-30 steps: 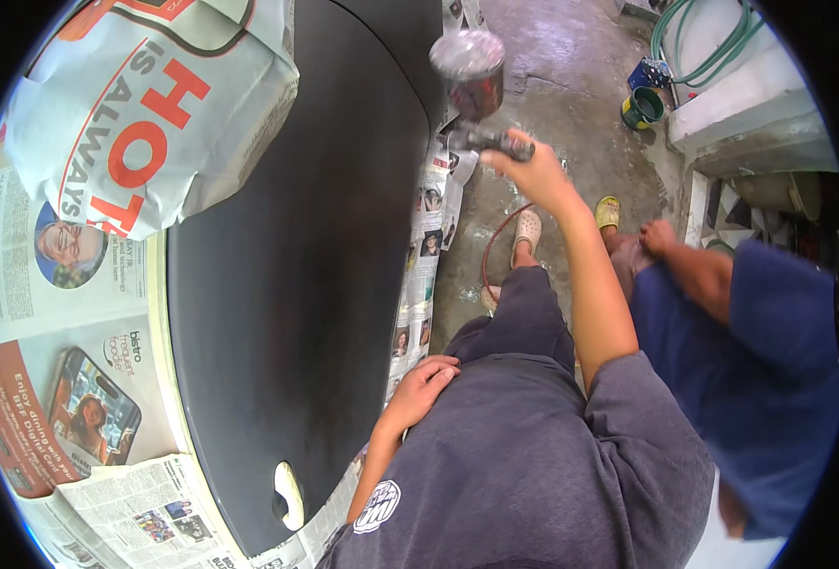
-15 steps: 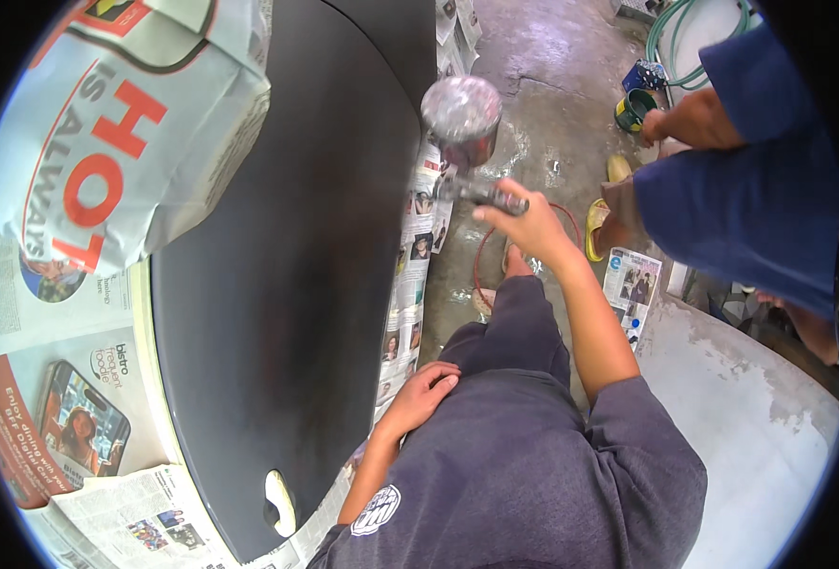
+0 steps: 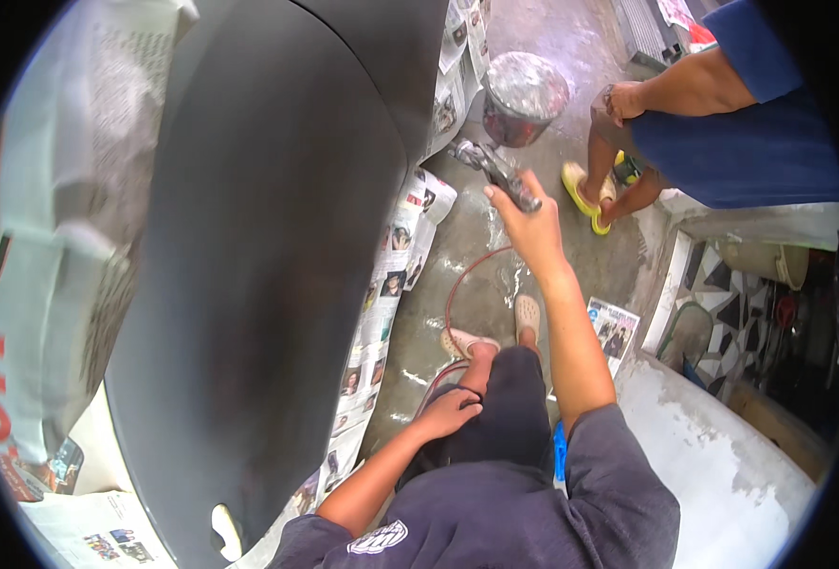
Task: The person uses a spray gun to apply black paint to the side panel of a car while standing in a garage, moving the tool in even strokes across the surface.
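Observation:
My right hand [image 3: 530, 226] is closed around the handle of a metal spray gun [image 3: 501, 173]. A round paint cup [image 3: 526, 87], smeared grey and dull red, sits on the gun's far end. The gun is in the air to the right of a dark matte car body panel [image 3: 258, 247], apart from it. My left hand [image 3: 449, 413] lies on my thigh with nothing in it, its fingers stretched out. Newspaper [image 3: 370, 346] borders the panel's right side, and a large masking sheet [image 3: 59, 218] covers the area to its left. A whitish oval opening [image 3: 224, 531] shows near the panel's lower end.
A person in blue is at the upper right, one hand [image 3: 620, 102] by the knee, in yellow-soled shoes [image 3: 583, 190]. A thin red hose [image 3: 451, 302] loops on the wet concrete floor around my feet. A low white wall [image 3: 713, 446] stands to my right.
My right hand has carried the spray gun rightward, farther from the panel. The view has shifted, showing more floor. The other person's hand has moved from a green pot to the knee.

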`<action>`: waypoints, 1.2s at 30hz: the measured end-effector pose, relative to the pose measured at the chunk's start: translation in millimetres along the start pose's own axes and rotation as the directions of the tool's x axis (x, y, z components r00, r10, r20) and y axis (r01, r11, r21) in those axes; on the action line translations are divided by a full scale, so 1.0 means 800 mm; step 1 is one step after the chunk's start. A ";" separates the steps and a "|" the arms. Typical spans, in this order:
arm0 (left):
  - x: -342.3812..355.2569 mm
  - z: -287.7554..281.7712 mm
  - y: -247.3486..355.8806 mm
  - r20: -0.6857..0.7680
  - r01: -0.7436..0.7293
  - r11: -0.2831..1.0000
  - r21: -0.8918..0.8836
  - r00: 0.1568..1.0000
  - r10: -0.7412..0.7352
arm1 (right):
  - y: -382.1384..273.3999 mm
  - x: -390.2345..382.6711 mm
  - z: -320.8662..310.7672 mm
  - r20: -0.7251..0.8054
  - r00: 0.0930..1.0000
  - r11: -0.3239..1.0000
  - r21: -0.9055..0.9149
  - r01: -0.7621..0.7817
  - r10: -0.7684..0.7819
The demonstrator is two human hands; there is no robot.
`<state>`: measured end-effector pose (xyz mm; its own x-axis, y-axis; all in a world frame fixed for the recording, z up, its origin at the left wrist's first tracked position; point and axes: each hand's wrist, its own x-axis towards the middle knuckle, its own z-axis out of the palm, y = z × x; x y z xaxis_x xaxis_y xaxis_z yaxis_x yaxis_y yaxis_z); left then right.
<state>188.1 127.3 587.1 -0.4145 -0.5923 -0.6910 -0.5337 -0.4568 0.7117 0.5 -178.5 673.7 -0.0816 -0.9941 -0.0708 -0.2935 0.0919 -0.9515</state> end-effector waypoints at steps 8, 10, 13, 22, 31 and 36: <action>0.139 0.123 0.001 0.046 -0.036 0.991 0.130 0.998 0.030 | 0.018 -0.005 -0.030 0.387 0.916 0.991 0.029 -0.132 0.111; 0.173 0.158 0.007 0.061 -0.075 0.987 0.144 0.996 0.067 | 0.037 0.009 -0.032 0.409 0.911 0.991 0.088 -0.101 0.057; 0.205 0.200 0.019 0.096 -0.072 0.986 0.150 0.994 0.058 | 0.055 0.038 -0.038 0.382 0.924 0.988 0.145 -0.052 -0.008; 0.220 0.244 0.039 -0.066 0.041 0.996 0.077 0.997 -0.036 | 0.063 0.154 -0.067 -0.075 0.982 0.971 0.153 0.181 -0.171; 0.235 0.253 0.036 -0.210 0.098 0.995 -0.006 0.973 -0.097 | 0.028 0.173 -0.106 0.201 0.975 0.970 0.238 0.047 -0.096; 0.246 0.257 0.051 -0.209 0.079 0.997 -0.013 0.975 -0.080 | 0.035 0.227 -0.100 0.002 0.966 0.955 0.150 0.255 -0.258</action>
<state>-66.7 128.9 454.0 -0.2069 -0.6795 -0.7039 -0.5551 -0.5109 0.6564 -98.4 -352.0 658.3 -0.0014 -0.9843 0.1763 -0.1581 -0.1739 -0.9720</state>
